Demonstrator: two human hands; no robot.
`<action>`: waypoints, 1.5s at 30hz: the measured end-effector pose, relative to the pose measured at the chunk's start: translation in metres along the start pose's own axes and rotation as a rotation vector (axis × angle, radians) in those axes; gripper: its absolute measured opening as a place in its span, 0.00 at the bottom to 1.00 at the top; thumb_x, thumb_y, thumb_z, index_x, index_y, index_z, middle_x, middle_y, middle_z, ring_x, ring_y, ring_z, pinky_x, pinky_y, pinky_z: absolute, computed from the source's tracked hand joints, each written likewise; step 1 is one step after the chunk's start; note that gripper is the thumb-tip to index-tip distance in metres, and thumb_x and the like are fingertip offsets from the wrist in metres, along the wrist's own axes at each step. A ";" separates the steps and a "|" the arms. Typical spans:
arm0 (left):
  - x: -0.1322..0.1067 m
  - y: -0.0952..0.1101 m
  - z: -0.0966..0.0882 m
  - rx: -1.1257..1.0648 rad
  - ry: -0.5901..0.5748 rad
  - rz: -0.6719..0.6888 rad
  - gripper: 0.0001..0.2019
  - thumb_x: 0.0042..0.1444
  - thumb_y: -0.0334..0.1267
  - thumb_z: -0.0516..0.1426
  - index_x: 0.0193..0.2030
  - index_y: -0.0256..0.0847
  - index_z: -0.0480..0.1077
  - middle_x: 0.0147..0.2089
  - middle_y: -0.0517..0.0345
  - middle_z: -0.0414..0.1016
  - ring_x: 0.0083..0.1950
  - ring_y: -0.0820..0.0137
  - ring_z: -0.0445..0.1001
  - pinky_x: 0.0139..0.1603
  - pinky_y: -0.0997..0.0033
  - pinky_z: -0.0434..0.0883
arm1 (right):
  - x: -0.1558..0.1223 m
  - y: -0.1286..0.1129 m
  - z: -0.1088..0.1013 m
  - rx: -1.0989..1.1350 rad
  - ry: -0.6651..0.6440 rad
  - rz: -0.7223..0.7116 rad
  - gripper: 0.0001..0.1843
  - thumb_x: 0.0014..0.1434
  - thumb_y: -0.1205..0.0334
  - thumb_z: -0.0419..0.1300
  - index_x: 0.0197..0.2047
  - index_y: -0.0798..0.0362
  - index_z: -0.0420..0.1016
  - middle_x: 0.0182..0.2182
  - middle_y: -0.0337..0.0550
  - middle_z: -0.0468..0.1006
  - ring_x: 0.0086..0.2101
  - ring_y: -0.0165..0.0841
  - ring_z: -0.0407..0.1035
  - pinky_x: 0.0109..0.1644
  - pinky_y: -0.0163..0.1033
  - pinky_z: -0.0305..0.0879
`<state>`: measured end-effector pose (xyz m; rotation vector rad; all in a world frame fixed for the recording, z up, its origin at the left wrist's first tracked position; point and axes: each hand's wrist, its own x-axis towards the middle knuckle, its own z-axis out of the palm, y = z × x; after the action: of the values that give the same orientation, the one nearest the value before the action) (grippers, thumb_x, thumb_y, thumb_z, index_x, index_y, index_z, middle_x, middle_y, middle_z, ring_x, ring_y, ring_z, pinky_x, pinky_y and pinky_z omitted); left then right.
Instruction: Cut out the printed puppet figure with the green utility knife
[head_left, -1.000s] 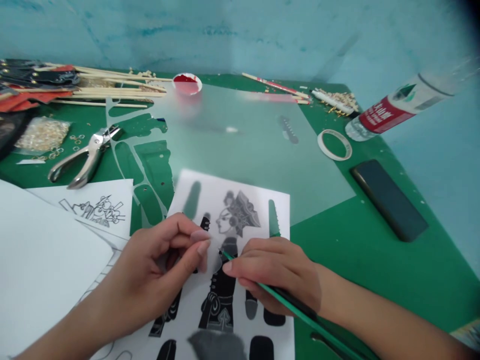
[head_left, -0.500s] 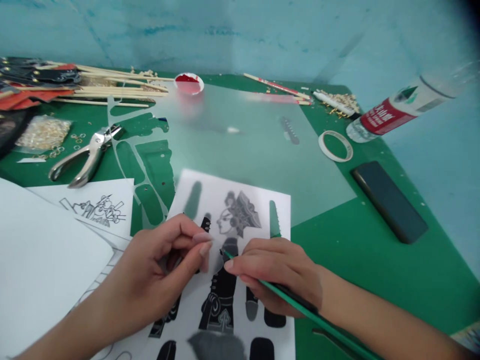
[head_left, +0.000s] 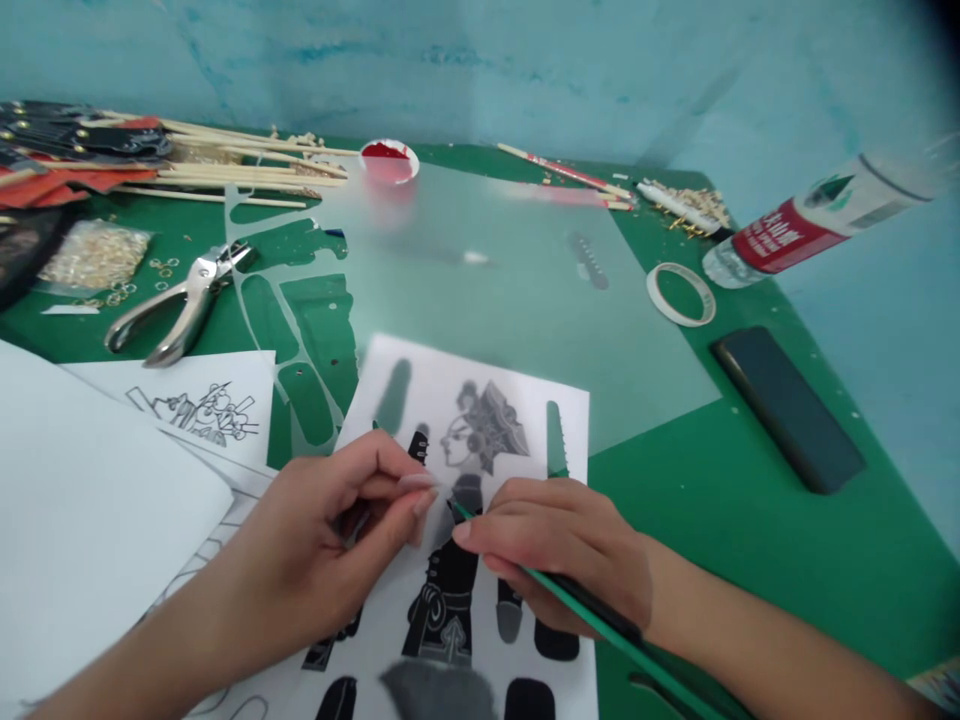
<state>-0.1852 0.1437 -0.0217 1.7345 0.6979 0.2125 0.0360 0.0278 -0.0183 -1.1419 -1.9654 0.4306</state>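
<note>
My left hand (head_left: 337,545) is closed in a pinch on a small piece of translucent film (head_left: 436,525), partly hidden by the fingers. My right hand (head_left: 562,560) grips a long, slim green pen-like tool (head_left: 585,605); its exact kind is not clear. The tool's tip is close to the film, just right of my left fingertips; I cannot tell whether they touch. Both hands are over a white sheet (head_left: 555,400) printed with a puppet figure's parts: a grey head in profile (head_left: 487,430), a dark body (head_left: 450,600) and several limb shapes.
A large translucent sheet (head_left: 525,330) lies beyond, near a red paint cup (head_left: 388,165). Left are a hole punch (head_left: 187,305), cut film scrap (head_left: 292,340), wooden sticks (head_left: 247,172) and papers (head_left: 90,500). Right are a tape roll (head_left: 681,295), dark case (head_left: 787,410) and bottle (head_left: 810,225).
The whole view has shifted slightly, so things appear a little further right. My left fingertips have come marginally nearer the tool's tip. Both hands keep their grips.
</note>
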 end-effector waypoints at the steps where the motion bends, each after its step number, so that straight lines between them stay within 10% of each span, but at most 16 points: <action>1: 0.000 0.000 0.000 -0.006 -0.003 -0.006 0.07 0.72 0.46 0.57 0.43 0.47 0.70 0.27 0.67 0.76 0.26 0.76 0.69 0.21 0.80 0.62 | 0.000 0.000 0.000 0.017 0.010 0.006 0.10 0.77 0.68 0.52 0.56 0.58 0.71 0.33 0.44 0.80 0.30 0.31 0.73 0.34 0.34 0.73; 45: 0.002 0.007 0.002 0.098 0.099 0.143 0.04 0.70 0.39 0.57 0.42 0.47 0.72 0.29 0.67 0.82 0.25 0.77 0.76 0.22 0.82 0.68 | 0.001 0.000 0.000 0.181 0.142 0.004 0.13 0.78 0.65 0.50 0.55 0.58 0.74 0.33 0.47 0.83 0.29 0.30 0.73 0.33 0.34 0.74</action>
<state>-0.1804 0.1424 -0.0156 1.8801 0.6655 0.3709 0.0356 0.0284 -0.0178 -1.0333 -1.7638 0.5044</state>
